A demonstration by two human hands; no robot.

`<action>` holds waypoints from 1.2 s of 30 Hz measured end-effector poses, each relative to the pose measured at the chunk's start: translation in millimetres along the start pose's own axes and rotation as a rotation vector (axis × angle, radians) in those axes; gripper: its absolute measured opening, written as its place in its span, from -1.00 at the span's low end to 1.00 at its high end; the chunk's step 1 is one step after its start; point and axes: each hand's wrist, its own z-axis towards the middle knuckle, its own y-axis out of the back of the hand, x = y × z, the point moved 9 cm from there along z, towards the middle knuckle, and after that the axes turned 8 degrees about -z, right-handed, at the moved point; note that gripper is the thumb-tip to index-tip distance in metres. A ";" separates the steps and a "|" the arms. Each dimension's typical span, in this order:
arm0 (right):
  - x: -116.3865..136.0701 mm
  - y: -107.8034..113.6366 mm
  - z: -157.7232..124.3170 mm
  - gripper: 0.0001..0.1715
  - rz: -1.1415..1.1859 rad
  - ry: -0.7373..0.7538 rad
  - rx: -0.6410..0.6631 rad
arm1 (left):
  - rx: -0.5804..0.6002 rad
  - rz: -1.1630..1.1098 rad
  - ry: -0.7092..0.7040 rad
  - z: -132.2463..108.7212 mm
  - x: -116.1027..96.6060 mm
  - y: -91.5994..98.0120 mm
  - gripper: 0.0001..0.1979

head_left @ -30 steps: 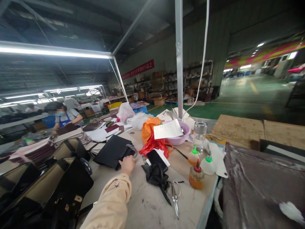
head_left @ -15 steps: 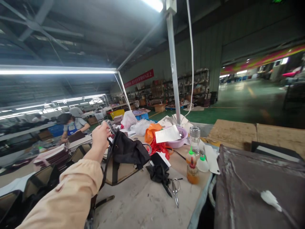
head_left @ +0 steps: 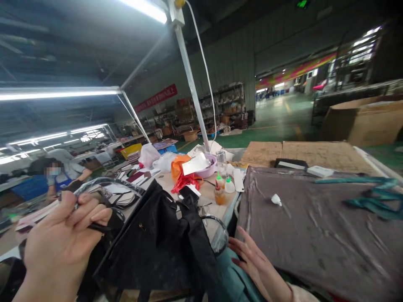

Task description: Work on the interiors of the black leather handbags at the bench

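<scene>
A black fabric bag (head_left: 151,243) fills the near middle of the view, much closer than the things on the bench. At its left, my left hand (head_left: 66,226) is closed around one of the bag's handles (head_left: 126,184), which looks wrapped in clear film. A second looped handle (head_left: 225,233) sticks out on the bag's right side. Just beyond that loop is my right hand (head_left: 255,262), its fingers stretched out and holding nothing. Whether its fingertips touch the loop, I cannot tell.
Glue bottles (head_left: 219,195), a glass jar (head_left: 221,161), a purple basin (head_left: 209,167) and red and orange plastic bags (head_left: 181,172) crowd the bench. A brown-covered table (head_left: 315,226) stands right, bearing a white lump (head_left: 276,199) and teal strips (head_left: 374,197). A masked person (head_left: 64,172) works at left.
My left hand has drawn the black bag from the bench towards me, and it now looks much larger. My right hand has come into view at lower right. The head view has turned right.
</scene>
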 end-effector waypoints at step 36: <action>1.1 -165.5 -37.3 -0.63 0.196 -0.156 0.511 | 0.427 1.804 -0.341 -90.0 155.5 49.5 -0.66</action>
